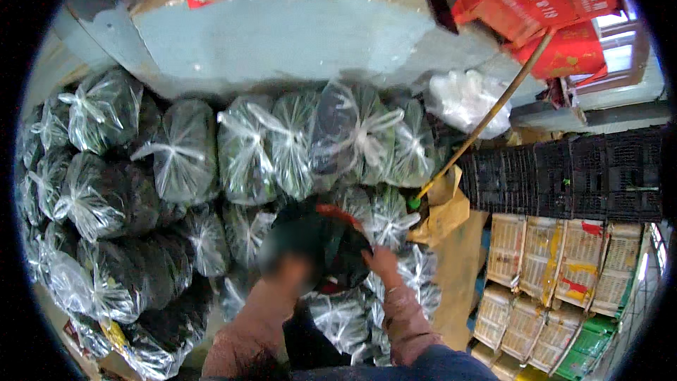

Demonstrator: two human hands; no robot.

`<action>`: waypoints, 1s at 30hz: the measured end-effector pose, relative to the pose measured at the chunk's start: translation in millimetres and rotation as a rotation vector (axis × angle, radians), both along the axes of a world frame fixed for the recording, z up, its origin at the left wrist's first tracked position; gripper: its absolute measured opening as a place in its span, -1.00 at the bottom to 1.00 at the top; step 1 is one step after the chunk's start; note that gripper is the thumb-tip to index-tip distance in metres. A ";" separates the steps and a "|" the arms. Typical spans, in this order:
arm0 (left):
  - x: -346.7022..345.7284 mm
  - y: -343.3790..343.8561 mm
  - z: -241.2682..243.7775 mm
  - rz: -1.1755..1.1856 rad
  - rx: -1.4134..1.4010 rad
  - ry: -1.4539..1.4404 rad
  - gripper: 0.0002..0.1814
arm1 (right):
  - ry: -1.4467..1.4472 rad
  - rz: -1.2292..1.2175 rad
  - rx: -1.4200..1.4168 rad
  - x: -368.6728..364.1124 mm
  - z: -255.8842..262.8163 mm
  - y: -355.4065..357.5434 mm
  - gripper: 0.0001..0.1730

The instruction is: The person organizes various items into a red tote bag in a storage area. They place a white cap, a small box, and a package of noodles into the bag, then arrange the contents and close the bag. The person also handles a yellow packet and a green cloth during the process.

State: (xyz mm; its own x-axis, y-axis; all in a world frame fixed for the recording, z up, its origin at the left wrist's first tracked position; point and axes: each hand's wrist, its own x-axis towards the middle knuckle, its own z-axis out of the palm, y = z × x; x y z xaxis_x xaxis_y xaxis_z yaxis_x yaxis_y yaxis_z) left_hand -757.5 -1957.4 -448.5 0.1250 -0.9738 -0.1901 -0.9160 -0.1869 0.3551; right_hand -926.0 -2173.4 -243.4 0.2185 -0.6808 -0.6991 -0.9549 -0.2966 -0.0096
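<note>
In the middle of the head view, a dark bundle with red edges [346,246], perhaps cloth or a bag, is held up between both hands. My right hand [382,265] grips its right side, with the fingers curled on the edge. My left hand [295,270] is at its lower left; a blur covers part of it, so its fingers do not show. Around and beneath the bundle are knotted clear plastic bags [247,153] filled with dark and green contents that I cannot identify.
More tied bags [106,196] are stacked at the left. A wooden pole [492,111] leans at the right near brown paper [447,211]. Black plastic crates [560,174] and white crates [539,254] stand farther right. Red boxes [534,5] and a white plastic bag [468,98] are at the upper right.
</note>
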 end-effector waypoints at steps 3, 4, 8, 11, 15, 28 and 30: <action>18.1 -22.8 53.6 0.236 -0.008 0.190 -0.81 | -0.206 -0.116 -0.206 -10.4 -22.2 25.7 -0.71; 21.2 -33.4 81.5 0.284 -0.240 0.174 -0.80 | -0.221 -0.143 -0.241 -12.1 -18.2 26.2 -0.74; 48.9 -70.2 220.7 0.459 -0.162 0.533 -0.75 | -0.650 -0.345 -0.434 -7.4 58.3 7.6 -0.83; 65.5 -115.4 333.2 0.611 0.164 0.802 -0.71 | -1.137 -0.603 -0.327 -42.8 70.4 -40.0 -0.85; 89.6 -157.5 401.3 0.370 -0.553 0.573 -0.64 | -1.541 -0.523 -0.207 28.3 238.6 -99.7 -0.75; 274.3 -423.3 645.6 0.536 -1.023 0.438 -0.47 | -1.782 -0.530 0.013 233.4 448.2 -385.0 -0.21; 268.0 -423.6 645.3 0.422 -0.991 0.478 -0.46 | -1.689 -0.563 -0.068 251.1 440.7 -350.5 0.04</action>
State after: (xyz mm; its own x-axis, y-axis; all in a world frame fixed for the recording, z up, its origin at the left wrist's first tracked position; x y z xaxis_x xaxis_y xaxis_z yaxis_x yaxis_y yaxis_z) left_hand -489.5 -2381.0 196.8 0.5939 -0.6210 0.5116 -0.5821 0.1074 0.8060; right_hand -674.9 -2523.9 197.3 0.3528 -0.9346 0.0464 0.1023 -0.0108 -0.9947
